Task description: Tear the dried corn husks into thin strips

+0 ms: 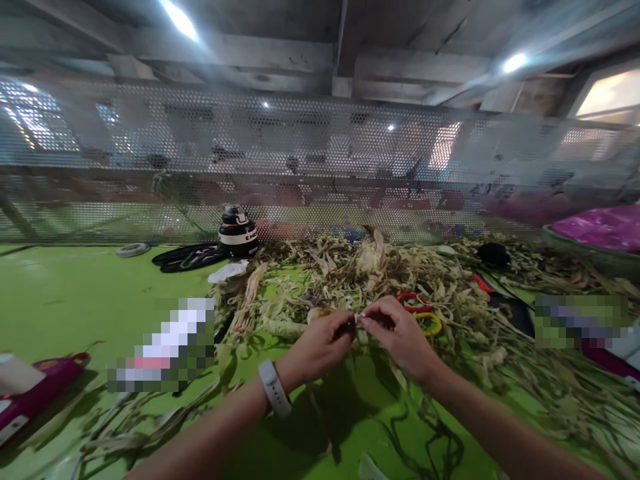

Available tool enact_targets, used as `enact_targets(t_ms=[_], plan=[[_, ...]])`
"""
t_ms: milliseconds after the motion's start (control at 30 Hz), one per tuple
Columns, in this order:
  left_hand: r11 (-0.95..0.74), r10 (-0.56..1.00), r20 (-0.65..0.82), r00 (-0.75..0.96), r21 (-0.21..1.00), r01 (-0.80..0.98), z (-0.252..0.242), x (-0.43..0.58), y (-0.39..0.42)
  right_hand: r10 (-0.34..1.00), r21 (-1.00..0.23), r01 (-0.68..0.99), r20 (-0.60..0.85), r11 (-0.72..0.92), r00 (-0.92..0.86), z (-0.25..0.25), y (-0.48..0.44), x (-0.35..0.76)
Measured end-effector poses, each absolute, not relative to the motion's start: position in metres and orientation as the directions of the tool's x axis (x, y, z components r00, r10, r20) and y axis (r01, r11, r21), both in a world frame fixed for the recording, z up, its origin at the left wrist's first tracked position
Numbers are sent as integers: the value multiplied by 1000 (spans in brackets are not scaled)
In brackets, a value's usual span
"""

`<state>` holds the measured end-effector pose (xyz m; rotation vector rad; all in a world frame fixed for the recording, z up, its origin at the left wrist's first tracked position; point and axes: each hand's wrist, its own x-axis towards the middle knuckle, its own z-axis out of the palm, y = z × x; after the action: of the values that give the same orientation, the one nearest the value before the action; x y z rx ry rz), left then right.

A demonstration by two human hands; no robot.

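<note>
My left hand [329, 339] and my right hand [400, 335] meet above the green table, fingertips almost touching. Both are pinched together around a small pale piece [358, 319] that looks like a bit of dried husk, though the fingers cover most of it. A white band circles my left wrist. Just behind my right hand lie a red loop handle [415, 302] and a yellow loop handle [431, 325], apparently of scissors, partly buried. Dried corn husks [325, 267] are heaped beyond both hands, and a pale rolled husk [285, 327] lies left of my left hand.
A black flask [239, 235] stands at the back beside coiled black straps [187, 257] and a white ring [133, 249]. At left lies a magenta tool [47, 387]. A purple plastic bag [603, 229] fills a basin at right. A perforated metal screen [300, 147] closes off the back.
</note>
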<state>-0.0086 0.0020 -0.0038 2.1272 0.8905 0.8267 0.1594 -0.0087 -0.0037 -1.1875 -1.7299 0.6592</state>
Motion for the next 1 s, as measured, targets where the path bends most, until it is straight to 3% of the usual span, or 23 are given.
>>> enact_targets(t_ms=[233,400,667,867,1000], plan=[[-242,680,17,733,949,202,1,-10,-2,944,-901,283,303,328,-130,-4,-4,161],[-130,580,-109,807,966,224,2,-7,-8,981,-977,86,193,196,-36,-2,-1,162],[-18,641,-65,765,995,99,2,-3,-11,984,-989,-28,146,144,-104,3,-2,162],[-114,494,-60,868,985,133,-3,-1,-17,968,-992,-26,130,127,-217,-3,-2,160],[-35,646,-75,759,991,127,-5,-2,-13,982,-998,14,59,63,-180,3,-3,164]])
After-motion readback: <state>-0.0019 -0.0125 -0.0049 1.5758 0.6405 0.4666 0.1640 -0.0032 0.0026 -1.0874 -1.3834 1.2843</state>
